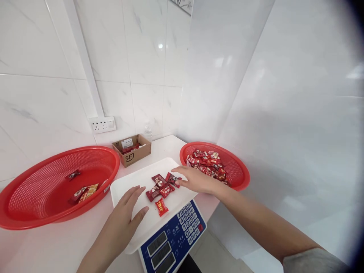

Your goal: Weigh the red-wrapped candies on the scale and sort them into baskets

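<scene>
Your left hand (121, 218) and right hand (196, 180), both spread, flank wrapped sweets (163, 189) on the scale (174, 234), marked "志准". Carton (139, 154): "SF".

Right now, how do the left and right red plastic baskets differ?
The left basket shows only a few wrapped packets, while the right basket holds a heap. In this view, the left basket looks larger than the right basket. Both are red with perforated sides.

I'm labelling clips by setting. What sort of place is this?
Probably a weighing or packing corner: a scale has small packets on its tray, and red baskets holding more packets stand either side.
</scene>
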Demonstrator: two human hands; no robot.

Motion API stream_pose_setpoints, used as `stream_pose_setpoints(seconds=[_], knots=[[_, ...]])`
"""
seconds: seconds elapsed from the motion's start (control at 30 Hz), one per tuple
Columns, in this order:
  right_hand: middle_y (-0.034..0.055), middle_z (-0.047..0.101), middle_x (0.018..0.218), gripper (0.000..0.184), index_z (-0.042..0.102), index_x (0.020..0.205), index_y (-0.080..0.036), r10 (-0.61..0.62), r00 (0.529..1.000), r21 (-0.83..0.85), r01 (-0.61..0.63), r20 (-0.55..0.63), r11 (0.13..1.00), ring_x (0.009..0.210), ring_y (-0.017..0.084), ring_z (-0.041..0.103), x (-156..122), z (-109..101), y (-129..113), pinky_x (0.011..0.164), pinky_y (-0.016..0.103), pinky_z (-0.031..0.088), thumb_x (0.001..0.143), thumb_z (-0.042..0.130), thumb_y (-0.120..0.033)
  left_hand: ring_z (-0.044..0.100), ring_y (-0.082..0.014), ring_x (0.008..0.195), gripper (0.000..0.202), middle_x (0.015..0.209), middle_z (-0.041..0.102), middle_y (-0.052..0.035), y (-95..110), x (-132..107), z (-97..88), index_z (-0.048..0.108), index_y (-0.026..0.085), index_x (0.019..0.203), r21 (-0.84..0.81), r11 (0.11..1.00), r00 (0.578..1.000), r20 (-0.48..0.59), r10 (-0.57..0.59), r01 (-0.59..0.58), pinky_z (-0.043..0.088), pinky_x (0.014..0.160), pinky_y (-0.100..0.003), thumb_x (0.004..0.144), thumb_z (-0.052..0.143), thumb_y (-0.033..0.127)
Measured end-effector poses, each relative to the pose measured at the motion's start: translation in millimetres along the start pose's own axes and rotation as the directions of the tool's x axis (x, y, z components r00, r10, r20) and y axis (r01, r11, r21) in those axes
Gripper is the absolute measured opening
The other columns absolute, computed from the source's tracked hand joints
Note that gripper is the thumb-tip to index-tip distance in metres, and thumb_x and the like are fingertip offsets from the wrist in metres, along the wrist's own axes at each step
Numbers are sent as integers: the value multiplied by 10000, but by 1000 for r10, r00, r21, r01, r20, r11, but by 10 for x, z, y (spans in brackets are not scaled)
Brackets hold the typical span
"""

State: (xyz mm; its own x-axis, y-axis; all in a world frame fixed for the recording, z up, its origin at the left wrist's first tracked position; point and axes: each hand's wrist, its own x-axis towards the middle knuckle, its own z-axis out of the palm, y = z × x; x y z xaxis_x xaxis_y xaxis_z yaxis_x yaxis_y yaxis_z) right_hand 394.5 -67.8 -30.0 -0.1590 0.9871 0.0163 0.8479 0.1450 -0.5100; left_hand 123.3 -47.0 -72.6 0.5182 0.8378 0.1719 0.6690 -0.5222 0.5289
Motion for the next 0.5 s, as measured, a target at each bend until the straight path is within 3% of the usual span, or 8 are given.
stream_pose_setpoints(seconds=[0.1,0.23,0.5], knots=[[104,316,1455,570,405,1355,-236,-59,994,-16,60,91,998,1344,255,251,-1,142,-97,1074,412,245,827,540,-402,370,-238,1291,469,1405,405,-39,5,0,0,410,296,1313,-10,1000,1000,11,0,0,382,1015,-442,870,370,444],[98,190,1505,647,320,1403,-269,-98,965,-50,113,244,992,1382,290,58,3,303,-196,1090,497,128,825,530,-470,334,-218,1312,474,1424,375,-22,8,-5,-4,383,308,1328,-22,1000,999,42,-5,6,353,1039,-436,879,340,452],[71,174,1511,603,439,1324,-344,-226,932,-75,256,282,964,1378,320,47,47,361,-302,1075,534,98,764,607,-490,383,-245,1282,455,1396,417,-43,0,-20,-4,416,309,1314,-33,999,1000,-4,26,-27,409,992,-440,874,389,422]])
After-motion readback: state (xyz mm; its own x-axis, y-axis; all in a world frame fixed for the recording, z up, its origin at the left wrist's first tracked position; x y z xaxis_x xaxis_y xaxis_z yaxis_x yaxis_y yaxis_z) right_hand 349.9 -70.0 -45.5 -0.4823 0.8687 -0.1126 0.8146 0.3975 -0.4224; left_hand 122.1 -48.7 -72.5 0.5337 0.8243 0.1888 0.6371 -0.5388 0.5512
